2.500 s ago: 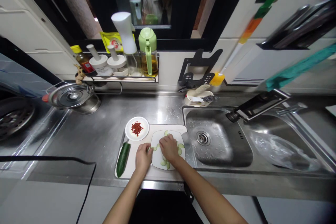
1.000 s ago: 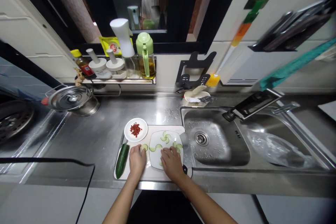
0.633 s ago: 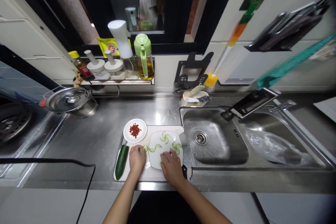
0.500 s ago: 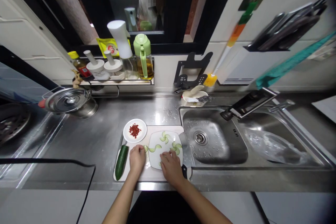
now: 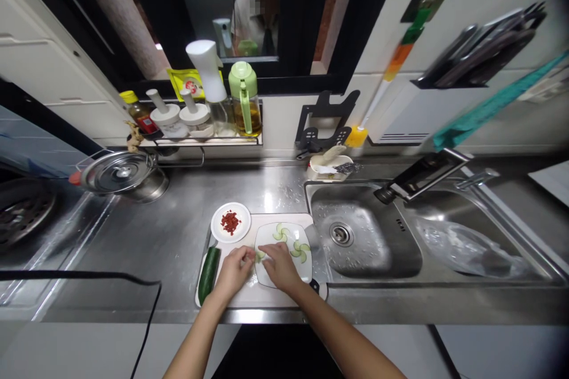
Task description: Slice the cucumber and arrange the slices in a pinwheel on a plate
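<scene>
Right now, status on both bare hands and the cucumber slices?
Left hand at left edge of square white plate, grip unclear. Right hand over plate. Thin green crescent cucumber slices fanned on it. Hands hide part of plate.

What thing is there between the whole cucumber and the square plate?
The left hand, over the cutting board, is between the cucumber and the square plate; the head view shows this.

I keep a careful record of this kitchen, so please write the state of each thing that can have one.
Left hand: fingers curled, grip unclear
Right hand: over square plate
Square plate: bearing green slices
Round plate: holding red pieces
Cucumber: lying down, far end cut
Pot: lid on
Green-topped bottle: upright, partly filled
Sink basin: wet, not filled
Plastic bag: crumpled
</scene>
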Demonstrator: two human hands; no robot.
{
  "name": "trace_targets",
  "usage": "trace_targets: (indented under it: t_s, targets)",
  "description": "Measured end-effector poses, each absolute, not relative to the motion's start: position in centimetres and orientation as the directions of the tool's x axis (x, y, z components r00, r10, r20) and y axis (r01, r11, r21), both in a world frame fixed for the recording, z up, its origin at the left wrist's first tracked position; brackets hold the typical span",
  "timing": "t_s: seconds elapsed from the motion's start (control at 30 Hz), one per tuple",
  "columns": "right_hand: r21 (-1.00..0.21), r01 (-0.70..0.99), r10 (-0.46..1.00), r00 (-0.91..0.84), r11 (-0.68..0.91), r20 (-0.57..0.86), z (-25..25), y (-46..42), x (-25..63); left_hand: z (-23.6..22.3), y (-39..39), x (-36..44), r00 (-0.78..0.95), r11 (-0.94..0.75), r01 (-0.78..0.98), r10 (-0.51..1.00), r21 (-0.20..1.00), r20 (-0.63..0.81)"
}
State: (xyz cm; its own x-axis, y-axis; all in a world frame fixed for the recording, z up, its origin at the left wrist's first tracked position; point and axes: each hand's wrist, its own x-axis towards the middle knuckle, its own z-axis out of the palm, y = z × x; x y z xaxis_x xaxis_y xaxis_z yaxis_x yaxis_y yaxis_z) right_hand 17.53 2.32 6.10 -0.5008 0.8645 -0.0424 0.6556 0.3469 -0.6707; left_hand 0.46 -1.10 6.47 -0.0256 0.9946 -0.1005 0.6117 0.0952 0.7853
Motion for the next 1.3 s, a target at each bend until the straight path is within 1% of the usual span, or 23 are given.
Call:
trace_targets:
  t_s: [0.1,0.17,0.3,0.37,0.43,0.5,0.57,0.67,0.73,0.83,0.93,1.03,1.2,1.23,1.3]
  targets:
    - [-0.691,0.636,0.848,-0.526,0.343,-0.064,6.5,3.1,17.3,7.4,-0.8,0.9,0.038,0.065,0.581,0.994,0.811,-0.107]
    - [-0.715,0.622,0.856,-0.513,0.320,-0.064,6.6,3.3,17.4,7.5,-0.6,1.1,0.032,0.097,0.540,0.990,0.836,-0.135]
    - [-0.758,0.592,0.884,-0.466,0.274,-0.045,6.8,3.2,18.2,6.6,-0.5,1.6,-0.063,0.250,0.399,0.967,0.882,-0.246]
    - [-0.761,0.589,0.887,-0.459,0.272,-0.038,7.0,3.0,18.7,6.1,-0.5,1.8,-0.127,0.395,0.264,0.919,0.880,-0.374]
    - [-0.757,0.589,0.888,-0.459,0.283,-0.026,7.2,2.7,19.0,5.7,-0.4,2.2,-0.132,0.577,0.068,0.814,0.814,-0.566]
    - [-0.754,0.586,0.887,-0.462,0.297,-0.010,7.6,2.4,19.1,5.7,-0.3,2.5,-0.054,0.721,-0.113,0.682,0.683,-0.729]
    - [-0.756,0.578,0.886,-0.464,0.308,0.006,7.9,2.0,19.1,5.9,-0.3,2.7,0.041,0.795,-0.217,0.587,0.566,-0.809]
    - [-0.762,0.567,0.884,-0.467,0.313,0.016,8.2,1.5,19.1,6.1,-0.2,2.8,0.133,0.829,-0.283,0.532,0.483,-0.836]
    - [-0.760,0.571,0.883,-0.469,0.310,0.007,8.2,1.2,19.1,6.1,-0.1,2.7,0.169,0.832,-0.303,0.527,0.464,-0.833]
    - [-0.755,0.588,0.890,-0.455,0.291,-0.011,7.9,1.1,19.2,5.8,0.1,2.5,0.191,0.820,-0.315,0.549,0.478,-0.814]
    - [-0.764,0.594,0.903,-0.428,0.253,-0.034,7.4,1.2,19.3,5.2,0.3,2.2,0.160,0.793,-0.322,0.585,0.518,-0.795]
    - [-0.771,0.612,0.919,-0.383,0.175,-0.095,7.0,1.4,19.2,4.7,0.6,1.9,0.102,0.759,-0.297,0.628,0.579,-0.771]
    - [-0.755,0.655,0.928,-0.271,-0.016,-0.255,6.1,1.8,18.8,3.8,1.7,1.6,-0.001,0.684,-0.132,0.724,0.718,-0.690]
    - [-0.748,0.662,0.929,-0.245,-0.050,-0.278,5.9,1.9,18.6,3.7,2.0,1.6,-0.020,0.659,-0.078,0.749,0.748,-0.662]
    - [-0.730,0.676,0.930,-0.198,-0.098,-0.308,5.4,2.1,18.3,3.4,2.6,1.7,-0.059,0.602,0.089,0.799,0.794,-0.599]
